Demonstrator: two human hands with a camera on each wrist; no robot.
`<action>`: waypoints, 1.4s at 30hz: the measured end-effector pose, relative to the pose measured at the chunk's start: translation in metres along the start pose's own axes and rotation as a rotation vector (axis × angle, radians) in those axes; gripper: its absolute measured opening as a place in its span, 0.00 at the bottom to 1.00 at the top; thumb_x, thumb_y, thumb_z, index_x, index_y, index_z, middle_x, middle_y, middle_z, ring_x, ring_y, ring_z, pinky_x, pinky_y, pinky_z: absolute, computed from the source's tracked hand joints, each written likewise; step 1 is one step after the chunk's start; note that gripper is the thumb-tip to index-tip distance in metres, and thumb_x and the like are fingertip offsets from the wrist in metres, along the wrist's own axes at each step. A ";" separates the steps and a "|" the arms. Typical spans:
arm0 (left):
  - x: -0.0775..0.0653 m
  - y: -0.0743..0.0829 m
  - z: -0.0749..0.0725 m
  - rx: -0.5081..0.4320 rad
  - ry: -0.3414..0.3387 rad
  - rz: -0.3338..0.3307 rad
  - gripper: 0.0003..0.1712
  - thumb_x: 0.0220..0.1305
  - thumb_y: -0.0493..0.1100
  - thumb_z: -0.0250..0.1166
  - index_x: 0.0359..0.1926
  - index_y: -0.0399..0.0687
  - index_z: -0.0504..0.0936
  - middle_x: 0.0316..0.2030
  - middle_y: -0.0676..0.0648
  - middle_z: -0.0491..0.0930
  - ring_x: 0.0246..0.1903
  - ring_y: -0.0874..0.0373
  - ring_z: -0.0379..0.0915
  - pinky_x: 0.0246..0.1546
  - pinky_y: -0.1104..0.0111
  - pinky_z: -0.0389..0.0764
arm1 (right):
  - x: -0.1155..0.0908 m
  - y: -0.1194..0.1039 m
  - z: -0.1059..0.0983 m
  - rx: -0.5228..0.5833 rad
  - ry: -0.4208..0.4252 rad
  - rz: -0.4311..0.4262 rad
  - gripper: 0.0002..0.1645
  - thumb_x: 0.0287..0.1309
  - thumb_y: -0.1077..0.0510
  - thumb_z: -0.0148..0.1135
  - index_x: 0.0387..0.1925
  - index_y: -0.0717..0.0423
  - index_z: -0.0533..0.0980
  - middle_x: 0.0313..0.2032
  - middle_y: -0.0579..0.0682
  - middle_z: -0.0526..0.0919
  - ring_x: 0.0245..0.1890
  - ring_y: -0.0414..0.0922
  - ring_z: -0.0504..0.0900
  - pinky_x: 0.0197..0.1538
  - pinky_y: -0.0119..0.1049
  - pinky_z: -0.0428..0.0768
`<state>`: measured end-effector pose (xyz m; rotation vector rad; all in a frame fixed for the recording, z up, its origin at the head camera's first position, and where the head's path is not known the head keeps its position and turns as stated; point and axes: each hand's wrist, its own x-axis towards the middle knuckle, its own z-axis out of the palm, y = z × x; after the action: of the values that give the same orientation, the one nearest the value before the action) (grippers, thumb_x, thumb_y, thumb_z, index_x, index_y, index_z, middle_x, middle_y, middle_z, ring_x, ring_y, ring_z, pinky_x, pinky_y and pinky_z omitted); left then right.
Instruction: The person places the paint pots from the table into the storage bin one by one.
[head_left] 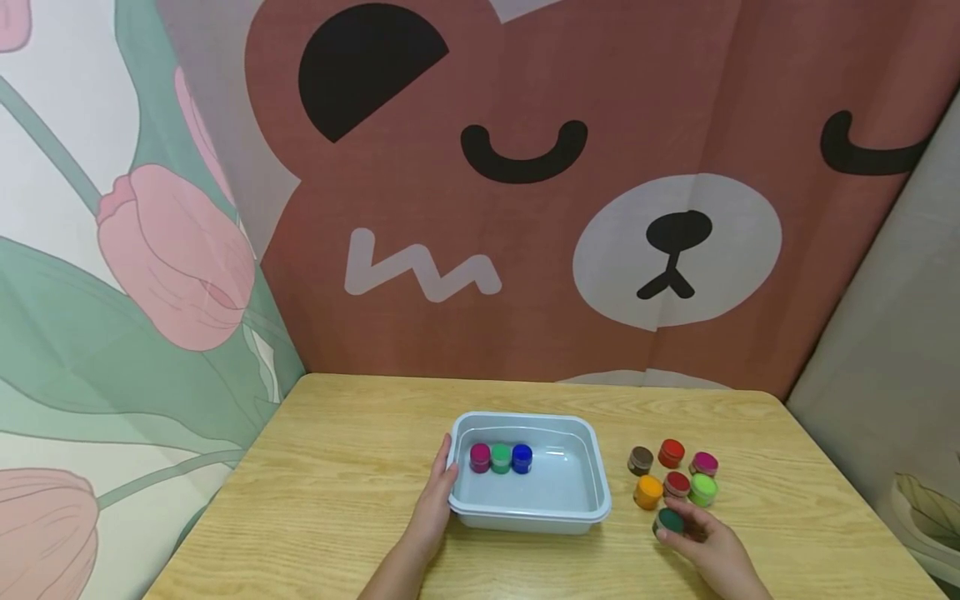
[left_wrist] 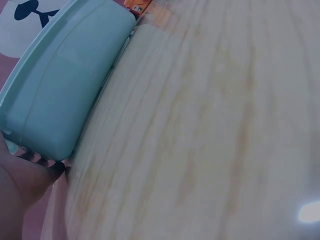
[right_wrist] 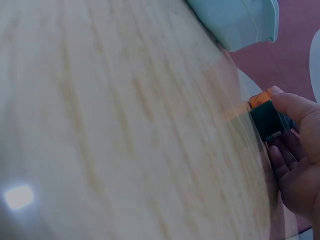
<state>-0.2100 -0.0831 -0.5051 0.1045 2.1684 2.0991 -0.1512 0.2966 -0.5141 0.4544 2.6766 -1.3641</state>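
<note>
My left hand (head_left: 431, 508) grips the left side of a pale blue plastic basin (head_left: 528, 523), thumb at the rim. In the left wrist view the fingers lie against the basin's end wall. Inside the basin, a magenta paint jar (head_left: 480, 457), a green jar (head_left: 501, 458) and a blue jar (head_left: 522, 458) stand in a row toward the left. My right hand (head_left: 712, 550) pinches a dark green paint jar (head_left: 668, 522) between thumb and fingers, right of the basin. In the right wrist view this jar (right_wrist: 266, 121) sits close to the tabletop.
Just beyond the right hand stand several more small jars: orange (head_left: 648, 492), brown (head_left: 641, 460), red (head_left: 671, 452), dark red (head_left: 677, 485), magenta (head_left: 704, 463) and light green (head_left: 702, 489). A bear-print curtain (head_left: 420, 333) hangs behind the wooden table (head_left: 337, 467).
</note>
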 end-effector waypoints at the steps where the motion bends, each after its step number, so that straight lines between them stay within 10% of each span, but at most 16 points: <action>1: 0.000 0.000 0.000 0.001 0.001 0.002 0.34 0.77 0.50 0.40 0.79 0.55 0.43 0.78 0.41 0.38 0.76 0.36 0.28 0.71 0.35 0.32 | 0.000 0.000 0.000 -0.003 0.001 0.000 0.48 0.52 0.38 0.70 0.66 0.63 0.69 0.67 0.69 0.67 0.55 0.59 0.77 0.55 0.51 0.79; 28: 0.001 0.000 0.000 -0.003 0.000 0.005 0.34 0.77 0.50 0.40 0.79 0.54 0.44 0.78 0.41 0.38 0.76 0.36 0.28 0.71 0.35 0.32 | -0.011 -0.037 -0.017 -0.002 0.014 -0.076 0.46 0.57 0.36 0.65 0.69 0.58 0.66 0.65 0.64 0.72 0.62 0.59 0.72 0.59 0.52 0.78; 42: 0.000 0.001 0.000 -0.010 0.000 0.005 0.34 0.77 0.51 0.41 0.78 0.53 0.43 0.78 0.41 0.38 0.76 0.36 0.28 0.71 0.35 0.31 | -0.006 -0.077 -0.006 0.175 -0.037 -0.197 0.39 0.59 0.48 0.68 0.68 0.57 0.67 0.60 0.61 0.75 0.54 0.50 0.79 0.49 0.36 0.85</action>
<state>-0.2102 -0.0832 -0.5045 0.1091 2.1595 2.1124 -0.1694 0.2577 -0.4493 0.1801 2.6424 -1.6512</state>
